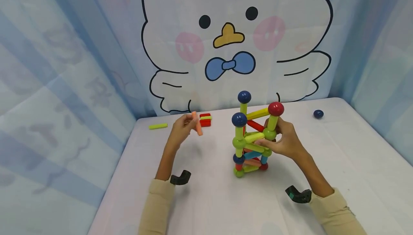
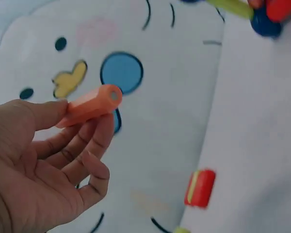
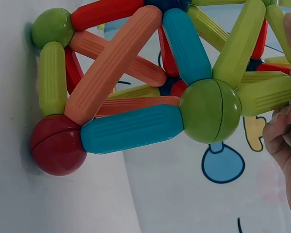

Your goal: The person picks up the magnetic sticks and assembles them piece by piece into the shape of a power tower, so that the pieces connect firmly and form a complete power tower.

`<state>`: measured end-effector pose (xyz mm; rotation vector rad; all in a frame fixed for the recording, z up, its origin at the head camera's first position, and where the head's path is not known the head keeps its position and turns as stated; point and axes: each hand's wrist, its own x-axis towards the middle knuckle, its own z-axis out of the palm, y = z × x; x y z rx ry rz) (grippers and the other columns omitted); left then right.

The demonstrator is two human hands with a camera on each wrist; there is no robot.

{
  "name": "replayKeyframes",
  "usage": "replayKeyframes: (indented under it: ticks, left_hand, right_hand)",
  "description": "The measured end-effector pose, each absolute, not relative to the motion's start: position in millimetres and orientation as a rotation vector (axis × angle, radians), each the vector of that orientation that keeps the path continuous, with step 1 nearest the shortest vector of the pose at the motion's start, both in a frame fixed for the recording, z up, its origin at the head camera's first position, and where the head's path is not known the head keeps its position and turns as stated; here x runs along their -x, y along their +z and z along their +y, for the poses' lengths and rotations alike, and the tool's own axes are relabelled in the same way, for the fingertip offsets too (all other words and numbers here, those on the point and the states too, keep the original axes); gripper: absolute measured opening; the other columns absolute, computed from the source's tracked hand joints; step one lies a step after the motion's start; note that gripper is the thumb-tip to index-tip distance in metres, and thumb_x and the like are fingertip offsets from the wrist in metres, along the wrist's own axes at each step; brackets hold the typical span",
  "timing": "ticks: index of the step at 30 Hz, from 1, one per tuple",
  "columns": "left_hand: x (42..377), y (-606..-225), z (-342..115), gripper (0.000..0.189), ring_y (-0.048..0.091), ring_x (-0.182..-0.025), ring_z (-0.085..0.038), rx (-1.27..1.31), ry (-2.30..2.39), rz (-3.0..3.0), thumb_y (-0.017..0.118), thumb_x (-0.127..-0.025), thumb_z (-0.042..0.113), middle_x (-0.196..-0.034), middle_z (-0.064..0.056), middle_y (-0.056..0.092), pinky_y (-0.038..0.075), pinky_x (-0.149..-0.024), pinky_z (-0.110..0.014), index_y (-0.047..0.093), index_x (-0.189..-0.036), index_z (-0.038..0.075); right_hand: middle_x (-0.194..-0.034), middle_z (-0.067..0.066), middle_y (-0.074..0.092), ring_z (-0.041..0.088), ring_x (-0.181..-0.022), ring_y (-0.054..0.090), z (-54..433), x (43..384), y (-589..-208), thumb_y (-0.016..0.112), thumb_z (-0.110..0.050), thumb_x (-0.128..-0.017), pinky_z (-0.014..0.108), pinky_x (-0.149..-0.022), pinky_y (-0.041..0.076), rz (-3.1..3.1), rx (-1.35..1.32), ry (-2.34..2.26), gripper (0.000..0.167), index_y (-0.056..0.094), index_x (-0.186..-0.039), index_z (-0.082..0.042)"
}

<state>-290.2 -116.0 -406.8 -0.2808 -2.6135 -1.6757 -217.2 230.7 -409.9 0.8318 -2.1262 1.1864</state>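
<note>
My left hand point(image 1: 184, 129) pinches an orange magnetic rod point(image 1: 197, 125) between thumb and fingers, left of the tower and off the table. In the left wrist view, the rod point(image 2: 93, 104) shows a small metal disc in its end. A tower of magnetic rods and balls point(image 1: 239, 142) stands upright on the table. Around its upper right side, at a green ball point(image 1: 269, 134), my right hand point(image 1: 285, 141) grips with thumb and fingers. The right wrist view shows the tower's lower part, with a red ball point(image 3: 58, 145), a blue rod point(image 3: 132, 128) and a green ball point(image 3: 211, 110).
Several red and yellow-green rods point(image 1: 205, 123) lie together near the table's back edge. One yellow-green rod point(image 1: 158, 126) lies at the back left. A dark blue ball point(image 1: 318, 114) rests at the back right. A printed curtain point(image 1: 232, 88) hangs behind the table.
</note>
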Motion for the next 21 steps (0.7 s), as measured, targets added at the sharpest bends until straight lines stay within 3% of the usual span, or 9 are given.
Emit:
replayKeyframes:
  ticks: [4,8,14,21]
  left_hand:
    - [272.1,-379.0,-82.8,0.037,0.059,-0.083,-0.017,0.486,-1.947,-2.468,0.060,-0.098,0.034,-0.110,-0.011,0.064,0.046,-0.068,-0.027,0.058,-0.122,0.005]
    - [256.3,-361.5,-57.3,0.033,0.057,-0.082,-0.016,0.602,-2.092,-2.389,0.059,-0.098,0.027,-0.108,-0.011,0.063,0.047,-0.068,-0.025,0.059,-0.122,0.004]
    - [246.4,-357.7,-35.0,0.033,0.054,-0.082,-0.016,0.739,-2.123,-2.408,0.058,-0.099,0.025,-0.108,-0.009,0.061,0.047,-0.068,-0.021,0.059,-0.127,0.008]
    - [245.5,-358.3,-23.0,0.032,0.051,-0.079,-0.015,0.835,-2.150,-2.339,0.058,-0.099,0.016,-0.110,-0.015,0.060,0.047,-0.069,-0.021,0.059,-0.128,0.003]
  right_hand:
    - [-0.079,0.002,0.060,0.005,-0.060,0.055,226.7,213.9,-409.3,0.085,0.005,-0.060,0.016,-0.058,0.050,-2.127,-0.838,1.186,0.052,0.050,-0.098,0.003]
    - [-0.078,0.001,0.059,0.006,-0.061,0.055,224.9,211.2,-407.5,0.085,0.005,-0.062,0.017,-0.058,0.051,-2.139,-0.846,1.192,0.050,0.050,-0.098,0.001]
    - [-0.077,0.001,0.058,0.006,-0.060,0.053,224.9,209.2,-407.3,0.084,0.004,-0.062,0.017,-0.056,0.050,-2.135,-0.868,1.184,0.050,0.050,-0.099,0.000]
    - [-0.078,0.002,0.058,0.006,-0.060,0.052,224.7,209.7,-408.1,0.083,0.005,-0.062,0.016,-0.056,0.048,-2.112,-0.880,1.178,0.052,0.050,-0.101,0.002]
